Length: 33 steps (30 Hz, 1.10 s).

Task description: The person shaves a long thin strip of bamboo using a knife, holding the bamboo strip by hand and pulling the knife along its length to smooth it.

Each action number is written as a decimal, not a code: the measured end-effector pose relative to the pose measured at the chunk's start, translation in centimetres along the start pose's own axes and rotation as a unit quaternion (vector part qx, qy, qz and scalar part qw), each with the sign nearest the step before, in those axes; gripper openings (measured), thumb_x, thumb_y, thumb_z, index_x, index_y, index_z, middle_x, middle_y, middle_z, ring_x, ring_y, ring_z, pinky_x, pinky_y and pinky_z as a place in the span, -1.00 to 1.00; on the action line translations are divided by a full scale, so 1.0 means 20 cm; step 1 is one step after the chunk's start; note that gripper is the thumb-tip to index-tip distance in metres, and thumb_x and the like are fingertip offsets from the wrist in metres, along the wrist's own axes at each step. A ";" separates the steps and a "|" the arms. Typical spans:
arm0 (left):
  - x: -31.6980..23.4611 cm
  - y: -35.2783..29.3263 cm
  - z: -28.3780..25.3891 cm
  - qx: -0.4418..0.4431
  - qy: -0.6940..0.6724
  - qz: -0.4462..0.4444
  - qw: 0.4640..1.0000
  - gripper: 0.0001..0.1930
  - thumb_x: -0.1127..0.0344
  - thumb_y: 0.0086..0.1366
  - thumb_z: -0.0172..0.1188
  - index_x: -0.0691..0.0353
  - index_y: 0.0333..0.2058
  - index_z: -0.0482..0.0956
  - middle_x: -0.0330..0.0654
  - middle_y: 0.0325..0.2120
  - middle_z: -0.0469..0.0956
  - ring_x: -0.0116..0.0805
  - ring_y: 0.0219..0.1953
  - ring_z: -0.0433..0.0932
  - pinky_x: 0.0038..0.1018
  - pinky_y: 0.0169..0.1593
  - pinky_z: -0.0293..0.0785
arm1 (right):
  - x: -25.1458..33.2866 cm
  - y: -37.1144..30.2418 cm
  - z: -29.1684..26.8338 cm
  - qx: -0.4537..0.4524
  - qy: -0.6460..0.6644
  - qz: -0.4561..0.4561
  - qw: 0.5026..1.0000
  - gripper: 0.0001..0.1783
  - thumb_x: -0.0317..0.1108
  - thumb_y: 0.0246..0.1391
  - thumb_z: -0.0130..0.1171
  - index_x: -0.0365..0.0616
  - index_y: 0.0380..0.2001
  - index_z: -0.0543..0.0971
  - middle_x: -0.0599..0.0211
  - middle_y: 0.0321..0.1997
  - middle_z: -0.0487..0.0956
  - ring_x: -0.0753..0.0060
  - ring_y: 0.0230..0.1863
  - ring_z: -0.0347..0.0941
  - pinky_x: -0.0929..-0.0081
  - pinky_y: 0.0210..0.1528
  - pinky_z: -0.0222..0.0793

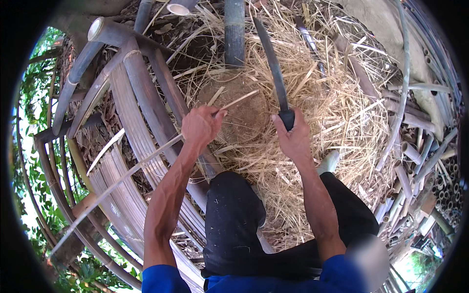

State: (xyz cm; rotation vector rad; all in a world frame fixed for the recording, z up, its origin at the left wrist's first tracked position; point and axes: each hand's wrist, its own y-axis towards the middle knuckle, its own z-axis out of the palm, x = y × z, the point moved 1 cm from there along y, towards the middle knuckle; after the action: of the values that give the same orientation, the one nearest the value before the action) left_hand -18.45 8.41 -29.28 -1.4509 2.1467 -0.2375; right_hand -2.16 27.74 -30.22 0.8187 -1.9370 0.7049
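Observation:
My left hand (201, 128) is closed around a long, thin bamboo strip (128, 174). The strip's short end pokes out past my fingers over a round wooden block (243, 121), while its long tail slants down to the lower left. In my right hand (295, 139) is the black handle of a machete (274, 66). Its long dark blade points up and away, tilted slightly left, beside the block's right edge. The blade and the strip are apart. Both hands are over the near half of the block, one at each side.
Pale bamboo shavings (337, 136) cover the ground. A bamboo post (234, 34) stands just beyond the block. Bamboo poles and slats (146, 93) form a frame at left. Another long-bladed tool (308, 38) lies on the shavings, far right. Cut bamboo tubes (444, 195) are piled at right.

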 end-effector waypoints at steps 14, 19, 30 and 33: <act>0.00 -0.25 0.02 -0.148 -0.097 0.183 0.967 -0.85 0.30 0.19 0.34 0.08 -0.25 0.76 -0.04 -0.52 0.64 -0.01 -0.51 0.63 -0.18 -0.39 0.57 | -0.09 -0.04 -0.04 -0.059 -0.032 0.000 0.998 -0.64 -0.18 0.22 0.31 -0.26 -0.28 0.45 0.19 -0.69 0.47 0.24 -0.69 0.46 0.28 -0.60 0.33; 0.08 -0.14 0.05 -0.140 -0.046 0.169 0.974 -0.82 0.35 0.17 0.34 0.19 -0.24 0.76 -0.04 -0.33 0.69 -0.06 -0.39 0.68 -0.25 -0.30 0.58 | -0.27 -0.11 -0.02 -0.016 -0.092 -0.073 0.993 -0.64 -0.25 0.20 0.30 -0.27 -0.18 0.40 0.07 -0.67 0.49 0.01 -0.67 0.51 0.15 -0.60 0.36; 0.12 -0.11 0.11 -0.138 -0.029 0.170 0.975 -0.80 0.40 0.14 0.33 0.20 -0.22 0.75 -0.01 -0.39 0.69 -0.04 -0.44 0.68 -0.23 -0.31 0.59 | -0.29 -0.10 0.19 0.019 -0.080 0.065 0.995 -0.64 -0.28 0.25 0.21 -0.30 -0.11 0.33 -0.22 -0.52 0.58 -0.33 -0.50 0.57 -0.05 -0.48 0.41; 0.11 -0.09 0.10 -0.133 -0.036 0.157 0.978 -0.81 0.40 0.14 0.33 0.20 -0.24 0.76 0.02 -0.46 0.68 -0.04 -0.49 0.66 -0.24 -0.33 0.58 | -0.34 -0.15 0.18 0.069 -0.123 0.043 0.989 -0.63 -0.26 0.26 0.17 -0.31 -0.10 0.32 -0.25 -0.48 0.59 -0.39 -0.43 0.57 -0.07 -0.41 0.45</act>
State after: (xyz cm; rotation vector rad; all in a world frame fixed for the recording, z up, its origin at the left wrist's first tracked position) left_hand -16.53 6.02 -30.87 -1.2091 2.3752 0.2227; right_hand 0.89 24.92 -37.35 0.9491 -2.1737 0.8301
